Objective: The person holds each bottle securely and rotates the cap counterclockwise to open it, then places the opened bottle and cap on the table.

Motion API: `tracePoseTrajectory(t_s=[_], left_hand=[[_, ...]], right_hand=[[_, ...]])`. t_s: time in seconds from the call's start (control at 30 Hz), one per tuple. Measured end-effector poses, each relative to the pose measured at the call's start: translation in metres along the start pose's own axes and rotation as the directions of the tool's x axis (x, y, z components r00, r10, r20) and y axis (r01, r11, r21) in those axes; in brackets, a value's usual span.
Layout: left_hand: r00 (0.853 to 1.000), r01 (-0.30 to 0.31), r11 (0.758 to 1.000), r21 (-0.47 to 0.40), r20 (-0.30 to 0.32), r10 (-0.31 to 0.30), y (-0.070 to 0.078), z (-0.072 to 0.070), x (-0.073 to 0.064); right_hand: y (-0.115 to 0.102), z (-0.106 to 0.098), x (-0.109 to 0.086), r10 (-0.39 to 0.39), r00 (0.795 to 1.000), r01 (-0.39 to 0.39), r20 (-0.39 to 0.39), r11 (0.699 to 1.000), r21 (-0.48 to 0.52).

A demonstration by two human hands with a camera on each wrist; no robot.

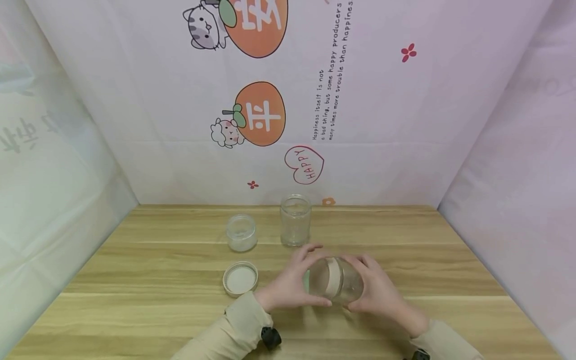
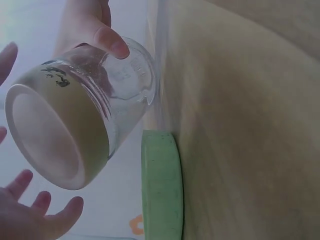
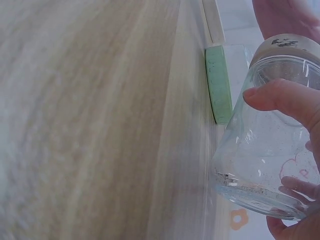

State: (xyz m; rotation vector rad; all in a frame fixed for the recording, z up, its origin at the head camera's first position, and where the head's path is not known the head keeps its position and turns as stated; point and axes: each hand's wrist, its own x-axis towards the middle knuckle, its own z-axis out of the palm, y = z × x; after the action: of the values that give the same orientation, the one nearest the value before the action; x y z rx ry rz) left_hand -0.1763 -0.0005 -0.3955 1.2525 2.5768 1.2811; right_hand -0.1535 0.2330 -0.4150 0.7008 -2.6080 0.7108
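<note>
A clear glass jar [image 1: 353, 289] with a beige lid [image 1: 333, 278] is tilted over the table, its lid end towards the left. My right hand [image 1: 382, 295] grips the glass body; in the right wrist view its thumb [image 3: 272, 95] lies across the jar's side. Around the lid end, my left hand [image 1: 292, 285] has its fingers spread, and the left wrist view shows its fingertips [image 2: 40, 202] apart from the lid. A green lid [image 2: 162, 185] lies flat on the table beyond the jar, mostly hidden by my left hand in the head view.
Left of my hands, a lid with a white inside [image 1: 240, 279] lies on the wooden table [image 1: 135, 280]. Behind it stands a short clear jar [image 1: 241, 234]. A taller open glass jar [image 1: 295, 222] stands near the back, before a printed white cloth [image 1: 373, 150].
</note>
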Motion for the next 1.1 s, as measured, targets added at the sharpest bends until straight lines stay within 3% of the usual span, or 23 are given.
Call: tracePoseTrajectory(t_s=[0.13, 0.23, 0.47, 0.73, 0.93, 1.1], left_hand=[[0.992, -0.105, 0.993, 0.052, 0.076, 0.101, -0.0005, 0.0018, -0.0023], [0.985, -0.131, 0.99, 0.051, 0.116, 0.124, -0.0004, 0.0023, -0.0035], [0.984, -0.126, 0.992, 0.026, 0.133, 0.121, -0.0012, 0.0017, -0.0039], [0.989, -0.127, 0.99, 0.054, 0.08, 0.123, -0.003, 0.0035, -0.0034], [0.994, -0.1, 0.994, 0.05, 0.05, 0.097, -0.0025, 0.0029, -0.0028], [0.998, -0.042, 0.999, -0.014, 0.047, 0.043, -0.0019, 0.0002, -0.0025]], right_hand=[[0.0001, 0.0004, -0.0008, -0.01, 1.0, 0.01, 0.011, 1.0, 0.002], [0.0, 0.001, -0.0015, -0.013, 1.0, 0.013, 0.019, 1.0, -0.002], [-0.0012, 0.0012, -0.0016, 0.008, 1.0, -0.008, 0.021, 1.0, 0.008], [-0.0027, 0.0011, -0.0017, 0.03, 0.999, -0.031, 0.028, 0.999, 0.012], [-0.0032, 0.0014, -0.0014, 0.039, 0.999, -0.039, 0.028, 0.999, 0.011], [-0.0025, 0.001, -0.0004, 0.035, 0.999, -0.035, 0.019, 0.999, 0.009]])
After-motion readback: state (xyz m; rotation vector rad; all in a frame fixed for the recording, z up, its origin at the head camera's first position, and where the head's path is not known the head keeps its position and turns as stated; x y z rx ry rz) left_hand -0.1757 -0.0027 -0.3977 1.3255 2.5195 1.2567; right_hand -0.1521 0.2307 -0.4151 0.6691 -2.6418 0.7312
